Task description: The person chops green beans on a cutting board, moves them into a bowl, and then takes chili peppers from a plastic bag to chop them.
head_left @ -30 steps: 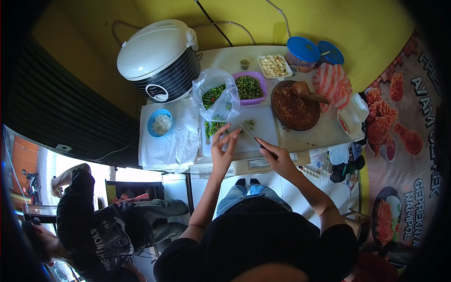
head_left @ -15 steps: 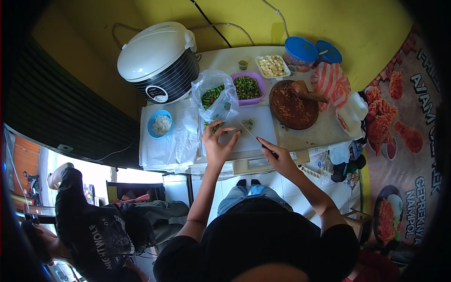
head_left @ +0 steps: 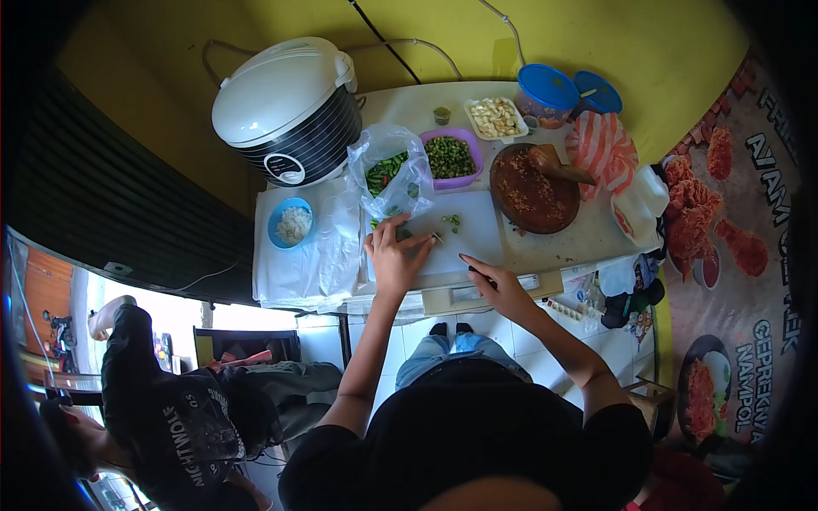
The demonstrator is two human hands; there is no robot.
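A white cutting board (head_left: 477, 234) lies near the table's front edge with small cut pieces of green chili (head_left: 452, 221) on it. My left hand (head_left: 395, 257) rests over the board's left side, fingers bent and pinched on a green chili (head_left: 436, 238) whose end shows past the fingertips. To its right, my right hand (head_left: 501, 288) is closed round the dark handle of a knife (head_left: 477, 271); the blade is hard to make out. Behind my left hand stands a clear plastic bag (head_left: 390, 175) of green chilies. A purple container (head_left: 450, 160) of chopped green pieces sits beside the bag.
Right of the board is a round stone mortar (head_left: 532, 192) with red-brown paste and a wooden pestle (head_left: 558, 163). A rice cooker (head_left: 290, 111) and a blue bowl of rice (head_left: 292, 223) stand left. Peeled garlic (head_left: 494, 117) fills a white tray. Another person (head_left: 187, 417) is at lower left.
My left fingers have closed in from a wider spread onto the chili. The knife's blade, plain to see over the board before, is now tilted and barely visible.
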